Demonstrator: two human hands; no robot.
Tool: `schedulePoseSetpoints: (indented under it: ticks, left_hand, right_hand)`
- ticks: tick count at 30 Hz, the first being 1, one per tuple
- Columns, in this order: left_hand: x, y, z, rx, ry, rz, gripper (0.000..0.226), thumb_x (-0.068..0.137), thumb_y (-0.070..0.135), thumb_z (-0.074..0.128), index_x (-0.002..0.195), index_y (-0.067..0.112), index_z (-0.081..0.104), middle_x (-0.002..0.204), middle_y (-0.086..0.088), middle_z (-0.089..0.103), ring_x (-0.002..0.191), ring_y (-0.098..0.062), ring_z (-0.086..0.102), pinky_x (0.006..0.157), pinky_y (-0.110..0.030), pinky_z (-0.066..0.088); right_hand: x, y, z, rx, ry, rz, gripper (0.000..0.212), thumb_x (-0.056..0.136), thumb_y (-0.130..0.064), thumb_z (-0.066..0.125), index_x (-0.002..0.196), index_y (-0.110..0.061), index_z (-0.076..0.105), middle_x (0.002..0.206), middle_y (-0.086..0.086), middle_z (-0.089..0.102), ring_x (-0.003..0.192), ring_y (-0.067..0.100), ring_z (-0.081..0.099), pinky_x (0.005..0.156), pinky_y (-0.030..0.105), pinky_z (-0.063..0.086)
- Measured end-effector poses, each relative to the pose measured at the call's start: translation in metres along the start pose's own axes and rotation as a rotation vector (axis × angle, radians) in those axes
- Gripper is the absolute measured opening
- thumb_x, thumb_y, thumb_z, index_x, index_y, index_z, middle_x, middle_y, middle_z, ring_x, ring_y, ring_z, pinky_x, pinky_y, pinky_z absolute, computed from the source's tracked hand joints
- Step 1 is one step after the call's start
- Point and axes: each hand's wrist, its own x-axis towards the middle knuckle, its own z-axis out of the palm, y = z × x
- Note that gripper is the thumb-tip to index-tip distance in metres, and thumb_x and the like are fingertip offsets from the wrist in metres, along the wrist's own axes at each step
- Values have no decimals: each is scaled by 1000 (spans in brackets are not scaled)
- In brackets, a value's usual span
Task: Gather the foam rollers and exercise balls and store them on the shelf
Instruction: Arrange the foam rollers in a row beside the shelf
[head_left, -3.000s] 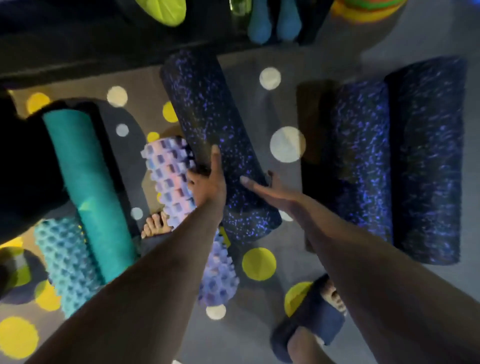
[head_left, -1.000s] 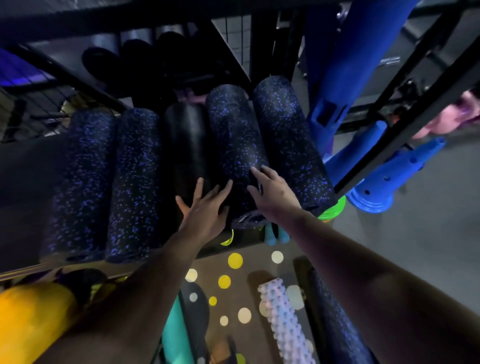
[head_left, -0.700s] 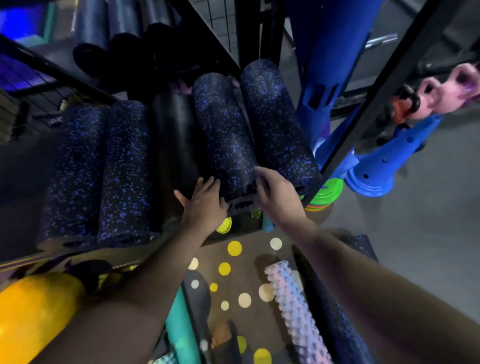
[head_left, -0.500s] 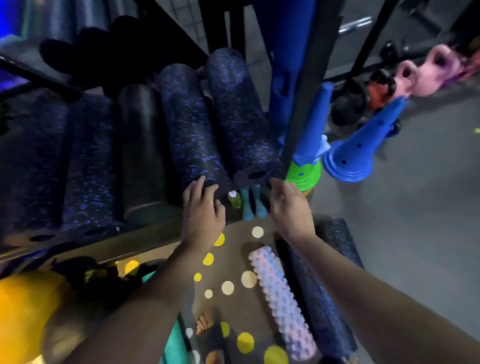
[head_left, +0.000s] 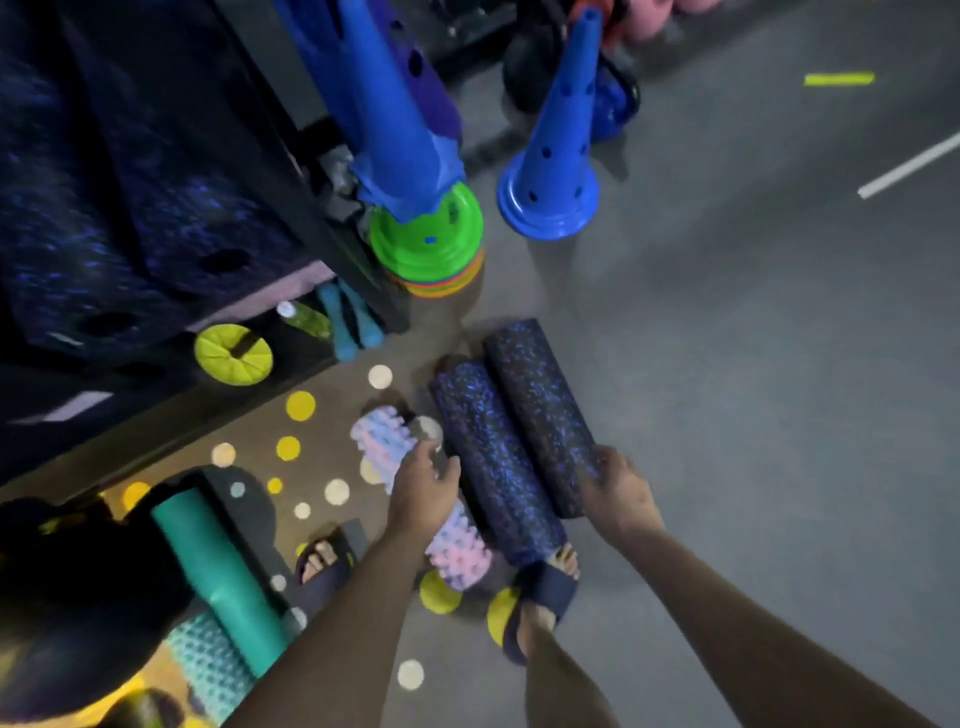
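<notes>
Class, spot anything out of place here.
Rollers lie on the floor, not the shelf: two speckled rollers, a knobbly roller, a teal roller. One ends beside a foot.

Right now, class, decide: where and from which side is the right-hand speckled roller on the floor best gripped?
Probably the right-hand speckled roller at its near end, from the right: it lies flat, its twin lying along its left, open floor right.

- A dimly lit gym storage corner.
- Tall blue plastic training cones with holes (head_left: 550, 171) stand on a grey rubber floor (head_left: 753, 364) with painted lines.
- Round kettlebells (head_left: 524, 78) sit behind them.
- Black foam rollers flecked with blue (head_left: 509, 431) lie by a black metal shelf (head_left: 156, 421) holding more.
- Small teal dumbbells (head_left: 348, 327) sit under those.
</notes>
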Motion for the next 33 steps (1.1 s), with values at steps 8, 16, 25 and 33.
schedulePoseSetpoints:
  ticks: [8, 16, 25, 33]
  left_hand:
    - [33, -15, 67, -220, -171, -224, 57, 94, 42, 69, 141, 17, 49, 128, -4, 66, 119, -29, 63, 105, -52, 50]
    - [174, -130, 168, -357, -233, -322, 56, 83, 47, 83, 127, 30, 53, 121, 14, 67, 92, -3, 63, 80, -30, 50]
    - [206, -222, 229, -474, -142, -308, 134, 37, 53, 103, 149, 24, 35, 134, 7, 62, 116, -11, 66, 99, -39, 58]
    - [81, -137, 46, -780, 3, -457, 112, 44, 44, 102, 135, 21, 40, 128, -1, 65, 111, -22, 69, 96, -49, 59]
  right_hand:
    - [53, 46, 58, -55, -228, 143, 45, 93, -35, 54, 127, -6, 59, 127, 21, 64, 121, 35, 59, 98, 36, 45]
    - [182, 100, 226, -187, -342, 112, 77, 93, -48, 64, 151, -9, 32, 146, 22, 43, 135, 39, 46, 111, 43, 39]
    - [169, 129, 290, -192, -271, 31, 132, 54, -60, 92, 154, -14, 18, 138, 9, 33, 133, 33, 42, 112, 45, 39]
    - [50, -2, 176, 5, -483, -154, 118, 61, -62, 89, 154, -34, 23, 128, -16, 41, 126, 10, 45, 106, 32, 40]
